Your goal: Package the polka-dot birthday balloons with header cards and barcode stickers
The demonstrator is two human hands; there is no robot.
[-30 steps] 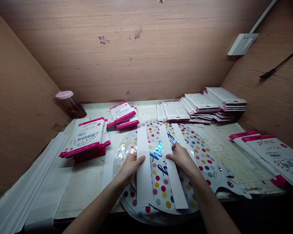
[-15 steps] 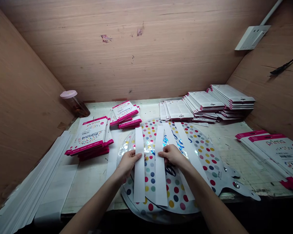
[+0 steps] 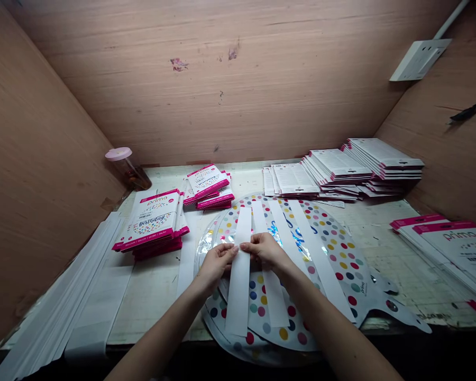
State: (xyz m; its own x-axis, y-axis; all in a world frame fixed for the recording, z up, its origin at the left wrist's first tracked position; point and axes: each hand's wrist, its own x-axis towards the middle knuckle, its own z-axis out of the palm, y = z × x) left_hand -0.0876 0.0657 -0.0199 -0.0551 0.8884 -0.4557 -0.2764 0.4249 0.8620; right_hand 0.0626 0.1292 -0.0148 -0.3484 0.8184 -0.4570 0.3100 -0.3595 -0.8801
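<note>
Flat foil balloons [image 3: 343, 262] with coloured dots and blue lettering lie stacked at the table's front edge. My left hand [image 3: 217, 264] pinches the left edge of a white paper strip [image 3: 238, 296] between thumb and fingers. On that strip's opposite edge, my right hand [image 3: 267, 251] pinches too, its thumb and fingertips close to the left ones. The held strip stands lengthwise over the left part of the balloons. To its right, another paper strip [image 3: 275, 301] lies partly under my right hand, and two more lie across the lettering.
Printed balloon packets [image 3: 150, 217] are piled at left, with a smaller pile [image 3: 208, 182] behind. Stacked packets [image 3: 337, 164] stand at back right, others [image 3: 452, 243] at far right. Long white strips [image 3: 83, 286] lie at left. A lidded cup [image 3: 129, 169] stands in the back left corner.
My right hand has let go of the strip it held, which now lies on the balloons. It has moved left and grips the strip in my left hand.
</note>
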